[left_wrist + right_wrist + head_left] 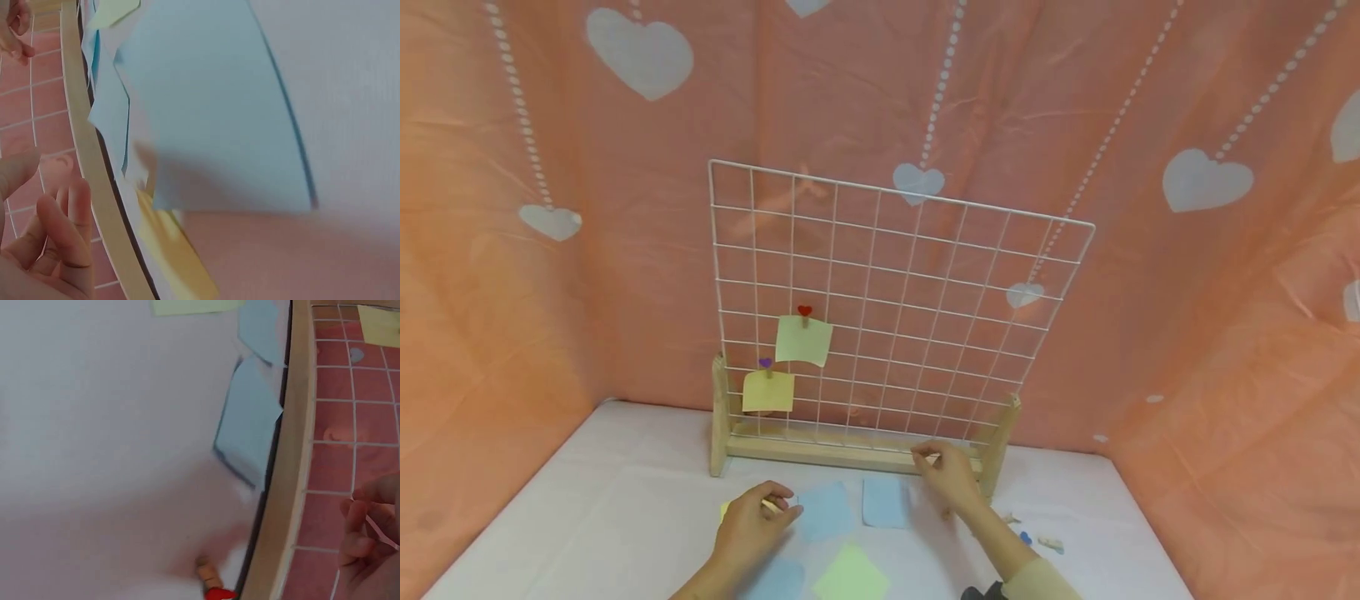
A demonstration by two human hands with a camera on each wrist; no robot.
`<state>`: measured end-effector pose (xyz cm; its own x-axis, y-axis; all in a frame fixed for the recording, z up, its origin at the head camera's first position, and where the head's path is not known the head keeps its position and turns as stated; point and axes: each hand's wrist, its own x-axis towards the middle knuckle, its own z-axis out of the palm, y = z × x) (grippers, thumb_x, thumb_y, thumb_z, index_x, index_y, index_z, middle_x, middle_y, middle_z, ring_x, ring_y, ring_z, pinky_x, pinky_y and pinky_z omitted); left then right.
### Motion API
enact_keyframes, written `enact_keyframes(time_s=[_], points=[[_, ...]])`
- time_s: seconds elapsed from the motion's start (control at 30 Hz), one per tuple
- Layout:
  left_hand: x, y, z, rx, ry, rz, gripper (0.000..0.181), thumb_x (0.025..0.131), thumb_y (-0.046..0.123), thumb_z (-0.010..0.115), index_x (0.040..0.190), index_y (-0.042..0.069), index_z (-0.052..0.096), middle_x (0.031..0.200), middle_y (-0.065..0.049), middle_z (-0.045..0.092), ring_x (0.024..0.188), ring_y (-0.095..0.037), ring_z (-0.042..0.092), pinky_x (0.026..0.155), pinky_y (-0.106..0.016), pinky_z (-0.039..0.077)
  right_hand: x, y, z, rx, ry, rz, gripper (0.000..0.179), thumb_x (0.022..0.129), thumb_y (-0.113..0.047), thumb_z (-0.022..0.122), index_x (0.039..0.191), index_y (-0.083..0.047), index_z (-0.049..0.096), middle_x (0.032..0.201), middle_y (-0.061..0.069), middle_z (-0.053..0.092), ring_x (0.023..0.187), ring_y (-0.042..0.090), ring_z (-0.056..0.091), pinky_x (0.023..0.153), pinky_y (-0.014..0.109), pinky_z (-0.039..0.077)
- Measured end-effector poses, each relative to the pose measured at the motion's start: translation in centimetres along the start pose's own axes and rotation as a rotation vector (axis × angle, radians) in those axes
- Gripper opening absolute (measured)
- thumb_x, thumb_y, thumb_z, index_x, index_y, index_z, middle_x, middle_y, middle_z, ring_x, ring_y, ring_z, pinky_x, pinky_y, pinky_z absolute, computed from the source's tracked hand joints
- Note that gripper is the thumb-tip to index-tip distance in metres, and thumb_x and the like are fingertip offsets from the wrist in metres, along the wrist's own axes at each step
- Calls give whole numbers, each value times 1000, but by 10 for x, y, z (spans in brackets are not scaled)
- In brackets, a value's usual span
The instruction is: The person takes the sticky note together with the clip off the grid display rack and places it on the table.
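My left hand (752, 525) hovers over the table just left of a blue note (826, 510), its thumb and fingers loosely bent and apart. A yellow note (724, 510) is partly hidden behind it. My right hand (951, 479) is in front of the rack's wooden base (820, 450), right of another blue note (886, 502). Its thumb and index finger curve toward each other, and nothing visible is between them. On the white wire grid (902, 193), a pale green note (803, 343) hangs from a red heart clip (805, 311) and a yellow note (769, 393) from a purple one (765, 363).
A green note (852, 575) and a further blue note (778, 581) lie at the near side of the table. Small wooden clips (1051, 544) are scattered at the right. One with a red heart (212, 581) lies beneath the right hand. A pink curtain (1150, 333) surrounds the table.
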<state>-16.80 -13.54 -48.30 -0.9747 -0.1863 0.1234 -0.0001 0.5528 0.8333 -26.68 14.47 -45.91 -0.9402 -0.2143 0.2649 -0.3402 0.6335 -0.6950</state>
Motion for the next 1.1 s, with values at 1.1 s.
enact_keyframes(time_s=[1.1], points=[[46, 22, -46, 18, 164, 32, 26, 87, 23, 70, 105, 5, 66, 94, -10, 70, 90, -30, 67, 64, -32, 48, 57, -102, -4, 109, 26, -169, 17, 88, -9, 62, 99, 1, 71, 82, 11, 69, 43, 2, 36, 38, 15, 27]])
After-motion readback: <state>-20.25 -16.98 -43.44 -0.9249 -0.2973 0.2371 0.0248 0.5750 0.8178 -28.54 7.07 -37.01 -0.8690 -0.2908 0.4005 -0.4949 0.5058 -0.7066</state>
